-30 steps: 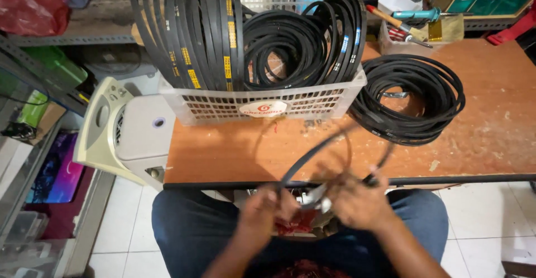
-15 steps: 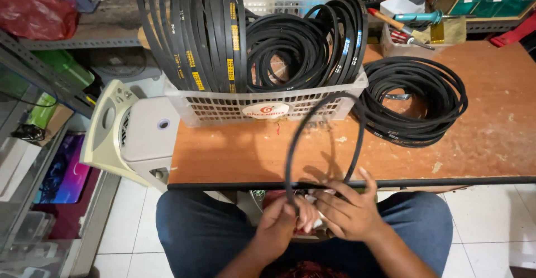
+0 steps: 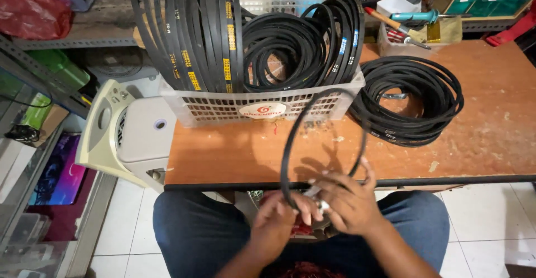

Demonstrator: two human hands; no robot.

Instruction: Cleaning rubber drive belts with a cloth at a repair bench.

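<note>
A thin black rubber belt (image 3: pixel 291 138) stands up in a loop over the front edge of the orange-brown table (image 3: pixel 240 155). My left hand (image 3: pixel 277 223) and my right hand (image 3: pixel 345 200) both pinch its lower end above my lap, along with a small silvery object between the fingers that I cannot make out. Both hands are closed around the belt, close together, just below the table's edge.
A white plastic basket (image 3: pixel 262 108) full of upright black belts stands at the table's middle back. A flat coil of black belts (image 3: pixel 410 100) lies to its right. Tools and small boxes (image 3: pixel 416 24) sit behind. A beige appliance (image 3: pixel 125 135) stands on the floor at left.
The belt loop has risen from low and flat at my lap to upright over the table edge. My hands stayed at my lap, turning the belt's lower end.
</note>
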